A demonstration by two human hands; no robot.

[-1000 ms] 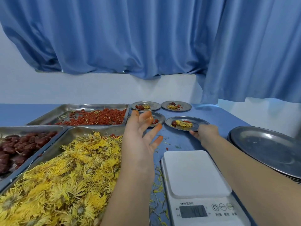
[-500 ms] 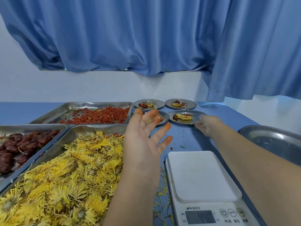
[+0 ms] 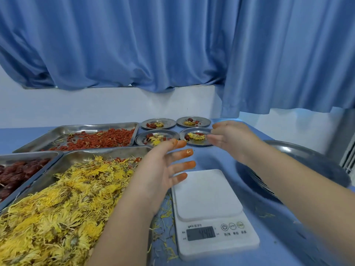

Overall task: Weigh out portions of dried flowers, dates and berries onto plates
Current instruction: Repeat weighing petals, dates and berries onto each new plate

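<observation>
Since a second ago, right hand [image 3: 233,140] has stayed at the near-right filled plate [image 3: 197,136], fingers loosely curled at its rim; grip unclear through blur. Left hand [image 3: 161,169] hovers, fingers spread, orange-stained, above the scale [image 3: 208,194]. Display digits unreadable.

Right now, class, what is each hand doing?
Left hand: open, fingers spread, holding nothing.
Right hand: open at the near-right small plate, holding nothing.

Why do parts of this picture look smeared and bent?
Head view: the right hand is motion-blurred by the near right plate; the scale readout is too soft to read; the wide lens bows the big plates at the right edge.
</observation>
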